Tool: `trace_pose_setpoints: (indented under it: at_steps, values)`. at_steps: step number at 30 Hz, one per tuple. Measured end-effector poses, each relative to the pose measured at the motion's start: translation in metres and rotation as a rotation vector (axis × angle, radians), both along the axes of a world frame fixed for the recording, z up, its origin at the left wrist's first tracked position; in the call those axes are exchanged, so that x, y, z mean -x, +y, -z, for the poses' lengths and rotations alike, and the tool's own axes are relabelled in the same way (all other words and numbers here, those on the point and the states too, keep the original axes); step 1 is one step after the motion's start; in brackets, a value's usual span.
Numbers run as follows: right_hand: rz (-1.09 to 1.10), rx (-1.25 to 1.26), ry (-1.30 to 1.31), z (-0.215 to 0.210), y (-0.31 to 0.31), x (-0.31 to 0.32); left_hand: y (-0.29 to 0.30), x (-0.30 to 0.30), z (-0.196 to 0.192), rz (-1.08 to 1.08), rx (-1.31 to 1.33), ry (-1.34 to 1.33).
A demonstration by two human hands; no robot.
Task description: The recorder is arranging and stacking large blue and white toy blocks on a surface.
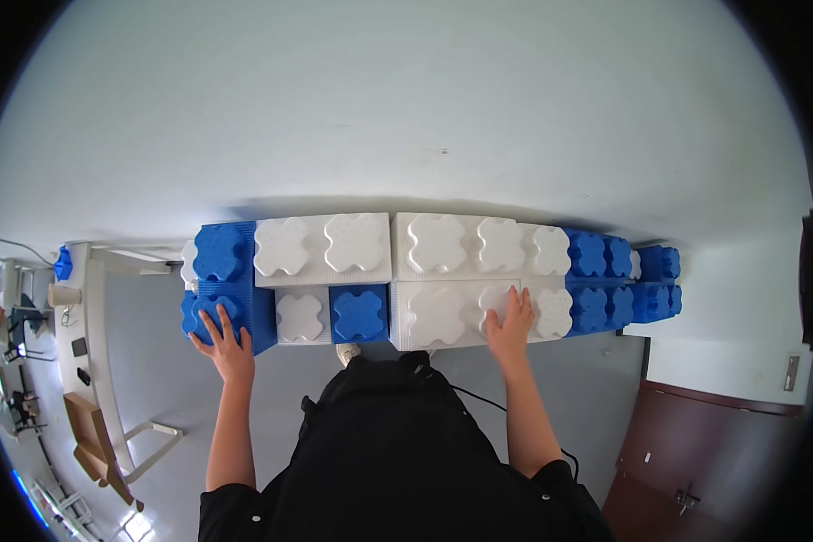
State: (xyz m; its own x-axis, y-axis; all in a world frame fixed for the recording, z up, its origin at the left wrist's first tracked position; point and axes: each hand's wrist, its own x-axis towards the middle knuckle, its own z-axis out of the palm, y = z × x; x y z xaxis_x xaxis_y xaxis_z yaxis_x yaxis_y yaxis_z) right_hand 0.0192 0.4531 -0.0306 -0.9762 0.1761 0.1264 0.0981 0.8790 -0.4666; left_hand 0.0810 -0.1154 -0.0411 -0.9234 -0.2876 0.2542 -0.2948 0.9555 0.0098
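Observation:
A wall of large foam building blocks, white and blue with clover-shaped studs on top, runs across in front of me. My left hand [229,348] lies with spread fingers on the near stud of a tall blue block [260,312] at the left end. Farther right, my right hand [511,327] rests open on a white block [438,316] in the near row, its fingertips by a stud. Between my hands sit a small white-topped block [300,314] and a small blue block [359,313]. Behind them is a long white block [323,248].
A pale wall [406,108] stands right behind the blocks. More blue blocks [596,307] continue to the right, toward a dark red door [696,452]. At left are a white table [90,334] and an open cardboard box [90,438]. A black cable [479,397] trails over the grey floor.

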Motion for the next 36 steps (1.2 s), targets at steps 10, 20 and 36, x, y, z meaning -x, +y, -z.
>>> trace_pose_setpoints:
  at_steps: [10, 20, 36]
  values:
    - [0.102, -0.181, -0.298, -0.016, -0.006, 0.008, 0.004, 0.062, -0.059, -0.390, -0.315, -0.341]
    - [0.111, -0.235, -0.426, -0.048, -0.031, 0.018, -0.017, 0.092, -0.060, -0.396, -0.364, -0.493]
    - [0.149, -0.124, -0.380, -0.049, -0.024, 0.020, -0.008, 0.061, -0.052, -0.397, -0.432, -0.435]
